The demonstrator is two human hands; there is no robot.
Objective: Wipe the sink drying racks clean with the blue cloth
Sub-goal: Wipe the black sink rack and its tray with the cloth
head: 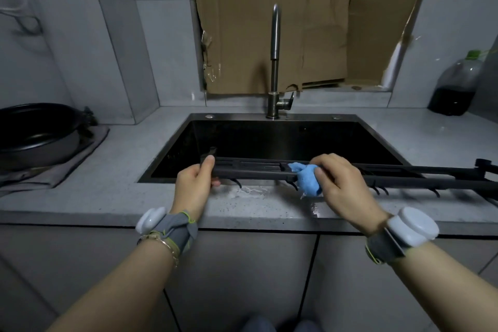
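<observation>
The 2 forearms reach in from the bottom edge, each wrist strapped with a grey band, and both hands meet on the drying rack [253,172].

The rack is the largest task thing: a long dark frame of 2 thin rails held over the front lip of the sink [269,135], running from the left hand's fingers rightward beyond the right hand. Whether the dark bars at the far right belong to it or to a 2nd rack cannot be told.

It looks stiff and light, likely telescopic, so it may slide in length if pulled. Small hooks [238,183] hang beneath the fingers and could snag fabric.

The left hand [195,183] grips the rack's end, thumb on top, fingers curled under. That end is the sound hold, clear of the hooks.

The right hand [342,183] curls round the blue cloth [307,180], pinching it against the near rail. The cloth is bunched, soft and limp, and moulds round the rail. Firm finger pressure should carry it along without slipping.
</observation>
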